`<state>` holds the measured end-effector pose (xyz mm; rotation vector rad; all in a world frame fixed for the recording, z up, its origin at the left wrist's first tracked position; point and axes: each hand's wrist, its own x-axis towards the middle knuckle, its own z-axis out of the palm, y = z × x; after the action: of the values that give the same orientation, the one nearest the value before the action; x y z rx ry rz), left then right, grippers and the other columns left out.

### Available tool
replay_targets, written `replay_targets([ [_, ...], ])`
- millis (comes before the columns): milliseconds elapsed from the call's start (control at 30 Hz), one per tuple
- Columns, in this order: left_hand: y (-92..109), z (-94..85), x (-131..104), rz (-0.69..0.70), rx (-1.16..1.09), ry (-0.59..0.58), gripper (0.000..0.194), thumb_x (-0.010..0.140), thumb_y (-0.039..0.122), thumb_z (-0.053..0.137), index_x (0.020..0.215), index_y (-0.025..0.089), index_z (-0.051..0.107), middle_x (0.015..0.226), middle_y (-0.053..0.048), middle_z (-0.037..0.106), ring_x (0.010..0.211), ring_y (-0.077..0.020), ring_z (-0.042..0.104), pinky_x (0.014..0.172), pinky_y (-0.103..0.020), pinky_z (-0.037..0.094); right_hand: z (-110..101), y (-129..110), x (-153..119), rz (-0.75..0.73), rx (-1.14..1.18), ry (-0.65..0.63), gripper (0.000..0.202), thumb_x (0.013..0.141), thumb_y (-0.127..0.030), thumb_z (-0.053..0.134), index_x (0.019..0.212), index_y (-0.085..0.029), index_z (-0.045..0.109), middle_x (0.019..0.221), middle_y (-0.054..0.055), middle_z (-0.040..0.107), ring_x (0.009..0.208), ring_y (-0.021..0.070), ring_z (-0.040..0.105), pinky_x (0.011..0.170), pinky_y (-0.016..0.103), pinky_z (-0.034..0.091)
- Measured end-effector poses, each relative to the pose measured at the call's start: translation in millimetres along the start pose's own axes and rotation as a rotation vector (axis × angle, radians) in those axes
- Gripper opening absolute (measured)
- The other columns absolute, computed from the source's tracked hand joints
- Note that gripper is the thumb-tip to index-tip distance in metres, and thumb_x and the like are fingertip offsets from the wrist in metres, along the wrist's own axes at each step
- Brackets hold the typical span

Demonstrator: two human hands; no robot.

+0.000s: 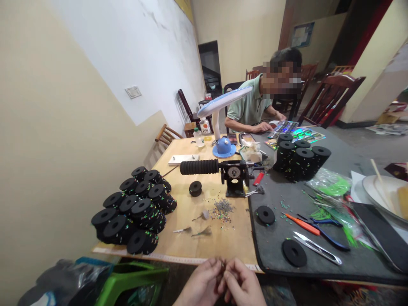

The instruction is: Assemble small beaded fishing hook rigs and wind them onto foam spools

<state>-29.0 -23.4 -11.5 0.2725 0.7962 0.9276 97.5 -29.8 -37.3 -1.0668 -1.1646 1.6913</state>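
Note:
My left hand (201, 281) and my right hand (241, 284) meet just off the table's front edge, fingertips pinched together. Something small and dark sits between them, too small to name. Ahead of them lie a heap of tiny metal pins and coloured beads (222, 209) and several small brush-like feathered pieces (201, 231). Behind the heap stands a black clamp tool (235, 173) with a row of black foam discs (199, 167) on its rod. A single black foam spool (195, 188) rests on the wood beside it.
Stacks of black foam spools (141, 207) fill the left side; more spools (305, 154) stand at right. Blue-handled pliers (331, 236), silver snips (318, 248) and an orange tool (302, 224) lie on the grey mat (270, 250). A blue lamp (224, 147) stands behind. Across sits another person (250, 104).

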Motion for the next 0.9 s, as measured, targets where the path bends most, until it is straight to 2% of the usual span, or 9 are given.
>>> replay_targets([
  [167,-3,-1.9,0,0.065,0.054,0.051,0.036,0.062,0.037,0.086,0.075,0.014,0.062,0.060,0.003,0.058,0.043,-0.0077,0.045,0.045,-0.023,0.030,2,-3,-1,0.025,0.040,0.017,0.057,0.074,-0.077,0.055,0.071,-0.020,0.048,0.054,-0.001,0.063,0.038,0.0068,0.049,0.040,0.017,0.033],
  [400,-5,0.1,-2,0.136,0.124,0.026,0.035,0.066,0.040,0.083,0.077,0.015,0.062,0.063,0.002,0.061,0.042,-0.0096,0.050,0.044,-0.023,0.034,1,-3,1,0.092,0.084,0.054,0.062,0.066,-0.081,0.059,0.069,-0.020,0.048,0.047,-0.005,0.058,0.032,0.0048,0.043,0.036,0.016,0.031],
  [533,-3,-1.9,-2,0.188,0.192,0.083,0.034,0.064,0.040,0.085,0.076,0.014,0.066,0.074,-0.004,0.066,0.054,-0.0123,0.056,0.051,-0.024,0.039,0,-6,-1,0.138,0.130,0.057,0.065,0.062,-0.083,0.060,0.070,-0.019,0.048,0.048,-0.004,0.061,0.033,0.0052,0.047,0.036,0.016,0.033],
  [700,-1,-5.4,-5,0.276,0.319,0.121,0.027,0.069,0.035,0.083,0.075,0.013,0.068,0.082,-0.007,0.068,0.076,-0.0181,0.062,0.071,-0.028,0.045,2,-10,0,0.182,0.207,0.032,0.066,0.057,-0.082,0.065,0.071,-0.019,0.048,0.052,-0.002,0.065,0.034,0.0065,0.052,0.036,0.016,0.035],
  [900,8,-1.1,-10,0.349,0.465,0.080,0.027,0.069,0.037,0.082,0.070,0.014,0.069,0.086,-0.008,0.069,0.078,-0.0197,0.063,0.076,-0.030,0.046,1,-9,3,0.207,0.206,-0.002,0.068,0.054,-0.083,0.065,0.071,-0.020,0.047,0.050,-0.003,0.063,0.033,0.0067,0.051,0.035,0.016,0.034],
])
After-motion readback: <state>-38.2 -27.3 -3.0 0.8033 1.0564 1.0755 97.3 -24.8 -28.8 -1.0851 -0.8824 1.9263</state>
